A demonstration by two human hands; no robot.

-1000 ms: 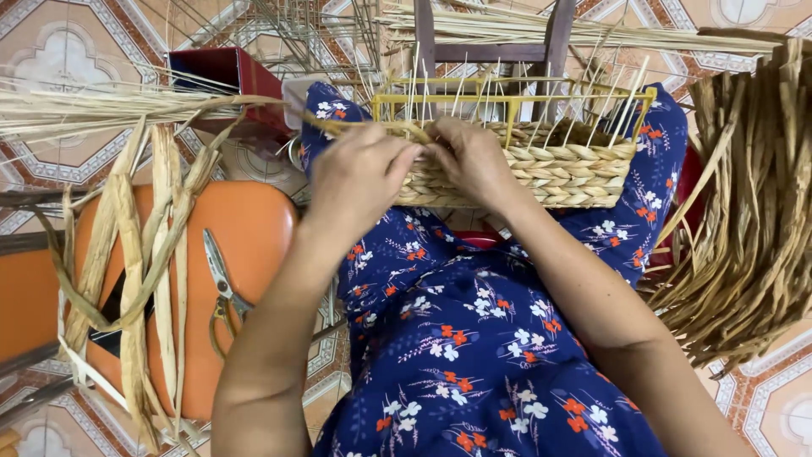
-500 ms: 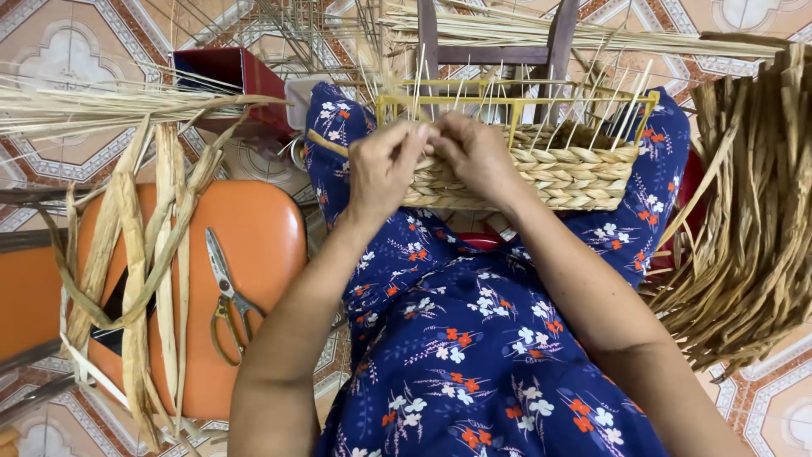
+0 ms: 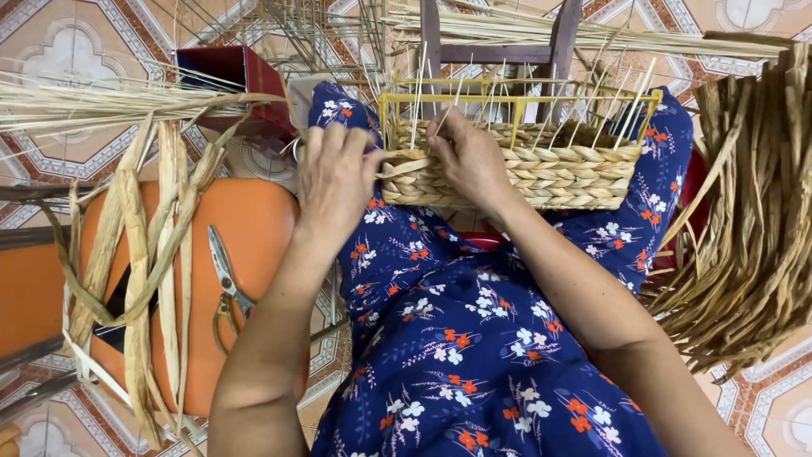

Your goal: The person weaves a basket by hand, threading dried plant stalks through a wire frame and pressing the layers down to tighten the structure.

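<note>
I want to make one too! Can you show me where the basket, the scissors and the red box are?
basket (image 3: 550, 173): head view, on its woven front wall.
scissors (image 3: 222, 269): head view, on the blades, lying on the orange seat.
red box (image 3: 228, 68): head view, on its red side wall.

Lap crowded: woven basket (image 3: 541, 165) on yellow wire frame (image 3: 516, 100) sat across the knees, thin upright stakes (image 3: 499, 93) fencing its top. Right side blocked by heaped dried fibre strips (image 3: 753, 237). Left, orange stool (image 3: 245, 279) carried scissors (image 3: 224, 283) and draped strips (image 3: 135, 279); bare seat between them stayed open. Floral dress (image 3: 474, 355) below the basket lay unobstructed.
</note>
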